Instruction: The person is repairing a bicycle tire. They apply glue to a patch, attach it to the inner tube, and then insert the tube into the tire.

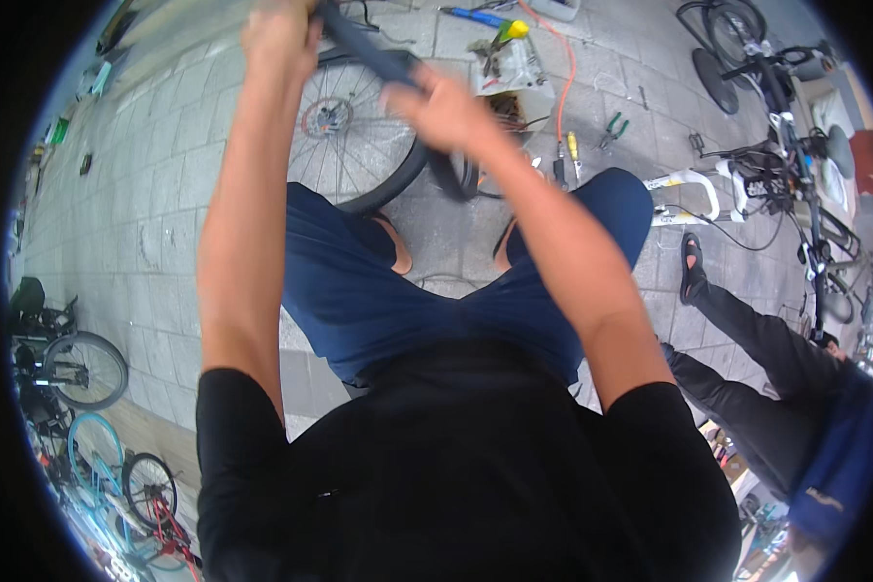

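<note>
A dark bicycle tyre (pixel 373 50), smeared by motion, is stretched between my two hands above the floor. At the upper edge of the view my left hand (pixel 279 44) is closed round one part of it. My right hand (pixel 444 109) grips it lower and to the right, and a loop hangs below that hand. Under my hands a spoked bicycle wheel (pixel 359 145) with a disc rotor at its hub lies in front of my feet, partly covered by the tyre and my arms.
Ahead right lie a blue-and-yellow tool (pixel 485 17), a tray of small parts (pixel 519 73), an orange hose (pixel 566 68), a yellow-handled screwdriver (pixel 573 145) and green-handled pliers (pixel 613 128). A bicycle (pixel 781 145) stands at the right, near another person's leg (pixel 747 320). More bicycles (pixel 87 369) line the left.
</note>
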A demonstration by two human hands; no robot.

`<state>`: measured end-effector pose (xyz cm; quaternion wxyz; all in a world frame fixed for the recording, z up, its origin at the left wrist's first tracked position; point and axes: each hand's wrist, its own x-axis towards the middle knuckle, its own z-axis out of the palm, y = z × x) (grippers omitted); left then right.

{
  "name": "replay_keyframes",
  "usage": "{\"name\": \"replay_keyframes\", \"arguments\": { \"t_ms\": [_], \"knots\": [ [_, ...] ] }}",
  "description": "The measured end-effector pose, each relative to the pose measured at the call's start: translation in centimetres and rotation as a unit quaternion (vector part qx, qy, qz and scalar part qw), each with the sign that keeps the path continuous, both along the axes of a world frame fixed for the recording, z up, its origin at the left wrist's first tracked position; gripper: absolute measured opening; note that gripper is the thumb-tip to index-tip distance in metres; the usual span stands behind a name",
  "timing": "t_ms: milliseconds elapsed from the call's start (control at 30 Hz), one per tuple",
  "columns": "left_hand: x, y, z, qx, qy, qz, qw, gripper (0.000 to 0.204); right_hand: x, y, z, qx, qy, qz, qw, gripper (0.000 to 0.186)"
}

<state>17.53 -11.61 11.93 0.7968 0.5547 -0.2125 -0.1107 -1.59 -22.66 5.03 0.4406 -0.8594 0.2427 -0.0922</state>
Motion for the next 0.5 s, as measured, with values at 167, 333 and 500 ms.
{"name": "replay_keyframes", "arguments": {
  "t_ms": [167,333,500],
  "knots": [
    [-1.4,1.3,-2.9,-0.21,-0.171,0.069,0.96,0.013,-1.0,-7.5,5.2,-0.02,-0.074,0.106,0.991,0.051],
    [-5.0,1.9,-28.9,0.035,0.516,0.205,0.831,0.028,-2.2,-5.7,-12.8,0.164,0.297,0.285,0.896,0.066],
    [-8.1,3.4,-39.2,0.241,0.534,0.103,0.803,0.014,-6.2,-3.9,-31.7,0.44,0.285,-0.107,0.845,0.062]
  ]
}}
